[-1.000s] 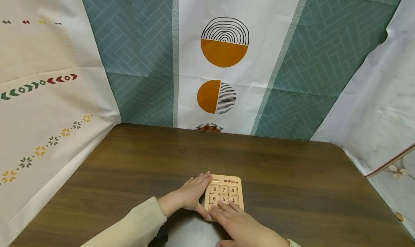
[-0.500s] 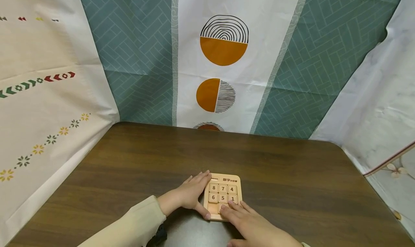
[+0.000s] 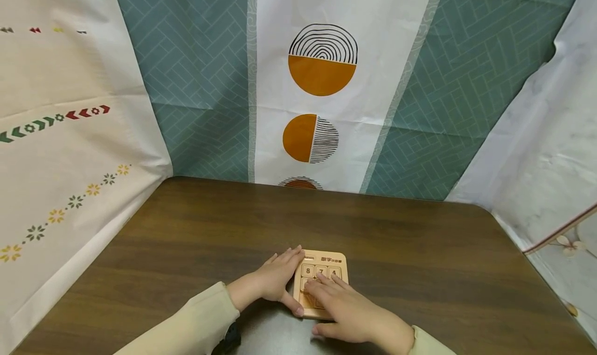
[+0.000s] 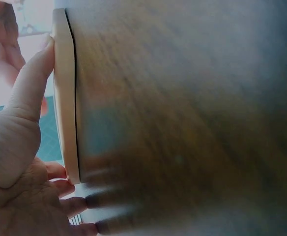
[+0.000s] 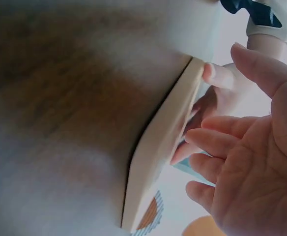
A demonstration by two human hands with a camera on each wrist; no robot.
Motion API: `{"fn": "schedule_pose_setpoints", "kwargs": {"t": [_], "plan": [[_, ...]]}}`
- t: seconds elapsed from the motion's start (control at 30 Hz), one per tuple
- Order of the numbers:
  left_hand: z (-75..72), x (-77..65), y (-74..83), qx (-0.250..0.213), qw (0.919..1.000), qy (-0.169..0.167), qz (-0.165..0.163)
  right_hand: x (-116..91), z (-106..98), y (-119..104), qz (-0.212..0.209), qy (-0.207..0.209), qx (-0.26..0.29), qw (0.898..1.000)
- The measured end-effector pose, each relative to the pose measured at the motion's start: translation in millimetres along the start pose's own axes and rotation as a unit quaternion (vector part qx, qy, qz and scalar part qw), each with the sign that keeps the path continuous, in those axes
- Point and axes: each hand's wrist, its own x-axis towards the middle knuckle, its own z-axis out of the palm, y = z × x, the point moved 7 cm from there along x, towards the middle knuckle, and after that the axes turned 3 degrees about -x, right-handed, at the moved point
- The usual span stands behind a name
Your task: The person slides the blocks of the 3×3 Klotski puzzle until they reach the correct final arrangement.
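A light wooden sliding number puzzle (image 3: pixel 322 255) lies flat on the table in the head view. Tiles 8, 7 and 4 show in its top row. My left hand (image 3: pixel 276 276) holds the puzzle's left side, thumb at the near corner and fingers at the far one. The left wrist view shows that thumb (image 4: pixel 30 83) against the board's edge. Over the lower tiles lies my right hand (image 3: pixel 342 309), its fingers extended and its fingertips on or just above the middle row. These fingers hide most of the middle and bottom rows. In the right wrist view, the right palm (image 5: pixel 261 172) is beside the board.
The dark brown wooden table (image 3: pixel 210 225) extends around the puzzle. Behind it hangs a teal and white patterned cloth (image 3: pixel 200 85), with pale cloths at the left (image 3: pixel 70 153) and right (image 3: pixel 550 153). A black band is near my left wrist.
My right hand first shifted right, showing a gap at the bottom left of the tiles, then moved up and left over the middle row. My left hand stays on the puzzle's left side.
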Motion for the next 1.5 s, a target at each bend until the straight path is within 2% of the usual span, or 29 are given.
{"fn": "schedule_pose_setpoints", "kwargs": {"t": [0.27, 0.47, 0.6, 0.77, 1.03, 1.2, 1.5], "plan": [[-0.8, 0.9, 0.0, -0.003, 1.0, -0.006, -0.002, 3.5, 5.6, -0.8, 0.003, -0.008, -0.004, 1.0], [-1.6, 0.8, -1.4, 0.001, 1.0, -0.006, -0.002, -1.2, 6.9, -11.7, -0.023, -0.007, -0.024, 0.999], [-0.9, 1.3, -2.2, 0.001, 1.0, -0.003, 0.0, -5.1, 8.3, -17.1, -0.019, -0.015, -0.027, 0.999], [-0.5, 1.9, -2.7, 0.004, 1.0, 0.002, 0.001, -7.7, 7.6, -18.5, -0.016, -0.037, 0.004, 0.999], [1.6, 2.5, -5.4, -0.007, 0.9999, -0.004, -0.01, 5.8, -13.3, 2.5, 0.019, -0.015, 0.062, 0.998], [3.1, 2.2, -5.1, -0.007, 1.0, -0.002, -0.007, 16.0, -12.3, 15.0, 0.039, -0.015, 0.086, 0.995], [2.9, 2.7, -4.6, -0.008, 0.9999, -0.007, -0.009, 19.6, -2.5, 16.7, 0.046, -0.019, 0.06, 0.997]]}}
